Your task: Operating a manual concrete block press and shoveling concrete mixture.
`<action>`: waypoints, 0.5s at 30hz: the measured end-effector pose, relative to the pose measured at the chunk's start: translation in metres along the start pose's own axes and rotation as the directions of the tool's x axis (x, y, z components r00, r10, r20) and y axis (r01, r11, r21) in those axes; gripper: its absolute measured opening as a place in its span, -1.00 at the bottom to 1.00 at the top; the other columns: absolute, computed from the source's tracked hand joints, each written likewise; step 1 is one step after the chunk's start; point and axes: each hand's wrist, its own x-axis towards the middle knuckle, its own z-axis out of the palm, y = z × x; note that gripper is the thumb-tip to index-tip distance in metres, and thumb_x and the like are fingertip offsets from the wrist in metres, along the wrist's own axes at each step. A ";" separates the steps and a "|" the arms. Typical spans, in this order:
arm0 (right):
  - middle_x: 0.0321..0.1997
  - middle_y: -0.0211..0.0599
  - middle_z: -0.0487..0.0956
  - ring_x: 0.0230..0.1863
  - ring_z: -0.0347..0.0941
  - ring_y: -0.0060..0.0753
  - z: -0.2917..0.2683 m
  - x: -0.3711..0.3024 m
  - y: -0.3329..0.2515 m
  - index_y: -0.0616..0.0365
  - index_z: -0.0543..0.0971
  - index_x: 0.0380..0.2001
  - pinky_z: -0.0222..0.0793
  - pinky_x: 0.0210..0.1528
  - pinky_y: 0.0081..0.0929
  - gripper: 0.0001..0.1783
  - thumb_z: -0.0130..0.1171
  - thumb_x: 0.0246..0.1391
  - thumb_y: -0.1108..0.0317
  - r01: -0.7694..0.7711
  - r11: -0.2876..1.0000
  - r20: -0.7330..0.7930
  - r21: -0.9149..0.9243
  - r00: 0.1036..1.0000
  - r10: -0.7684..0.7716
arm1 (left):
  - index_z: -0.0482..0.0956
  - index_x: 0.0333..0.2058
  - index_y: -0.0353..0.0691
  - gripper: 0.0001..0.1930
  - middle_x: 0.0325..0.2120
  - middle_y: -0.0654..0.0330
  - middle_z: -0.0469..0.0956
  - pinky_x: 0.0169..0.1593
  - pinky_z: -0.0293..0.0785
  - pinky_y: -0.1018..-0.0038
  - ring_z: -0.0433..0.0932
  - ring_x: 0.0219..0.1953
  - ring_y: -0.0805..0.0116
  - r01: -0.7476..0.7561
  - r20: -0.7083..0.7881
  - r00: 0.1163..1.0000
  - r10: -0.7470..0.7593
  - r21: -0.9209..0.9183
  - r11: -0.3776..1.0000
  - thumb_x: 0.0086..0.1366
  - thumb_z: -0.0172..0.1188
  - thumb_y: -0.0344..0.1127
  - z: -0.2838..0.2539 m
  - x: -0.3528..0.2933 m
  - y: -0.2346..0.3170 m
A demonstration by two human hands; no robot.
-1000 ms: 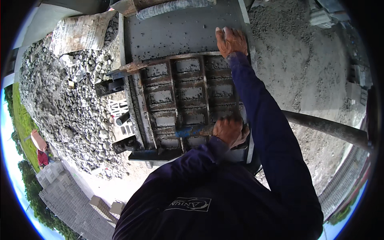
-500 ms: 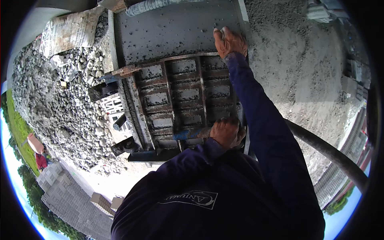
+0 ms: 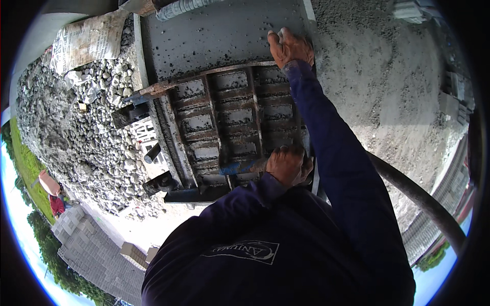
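A rusty metal block mould [image 3: 178,130] with several compartments of wet grey concrete lies in front of me. My left hand [image 3: 286,164] is at its near edge, closed around a tool with a blue handle [image 3: 239,167] that lies over the nearest compartments. My right hand [image 3: 290,47] reaches to the far side on a dark blue sleeve and rests flat on the grey speckled plate [image 3: 214,38] just past the mould, fingers spread and holding nothing.
A gravel pile [image 3: 76,137] lies to the left with a printed sack [image 3: 87,41] at its top. A sand heap [image 3: 403,92] fills the right side. A dark curved pipe [image 3: 423,201] crosses lower right. Stacked concrete blocks [image 3: 87,245] stand lower left.
The view has shifted slightly. Both hands keep their places, the right on the plate and the left at the mould's near edge with the tool.
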 end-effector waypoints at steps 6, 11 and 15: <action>-0.25 -0.14 0.65 -0.09 0.52 0.00 -0.004 -0.004 -0.002 0.04 0.58 -0.18 0.36 0.03 0.01 -0.38 -0.15 0.08 -0.25 0.003 1.000 0.003 -0.003 1.000 -0.003 | 0.49 -0.46 -0.30 -0.71 -0.51 0.05 0.52 -0.30 0.50 0.24 0.56 -0.44 0.11 0.001 -0.041 0.999 -0.003 -0.027 1.000 0.08 0.23 -0.15 -0.003 0.001 0.001; -0.11 0.03 0.59 -0.04 0.49 0.18 -0.004 0.002 0.001 -0.03 0.53 0.00 0.36 0.07 0.00 -0.30 -0.14 0.05 -0.32 -0.051 0.999 0.121 -0.002 0.991 0.051 | 0.48 -0.51 -0.27 -0.73 -0.52 0.06 0.51 -0.32 0.51 0.21 0.55 -0.45 0.10 0.009 -0.045 0.999 -0.013 -0.084 0.996 0.09 0.23 -0.17 -0.006 0.003 0.002; -0.15 0.03 0.60 -0.06 0.50 0.17 -0.001 0.001 0.003 -0.03 0.54 -0.06 0.36 0.04 0.00 -0.32 -0.14 0.05 -0.33 -0.100 0.994 0.091 0.035 0.991 0.096 | 0.48 -0.51 -0.26 -0.76 -0.53 0.06 0.51 -0.32 0.49 0.22 0.55 -0.45 0.11 -0.009 -0.092 0.996 0.003 -0.066 0.998 0.08 0.21 -0.19 -0.002 0.003 0.001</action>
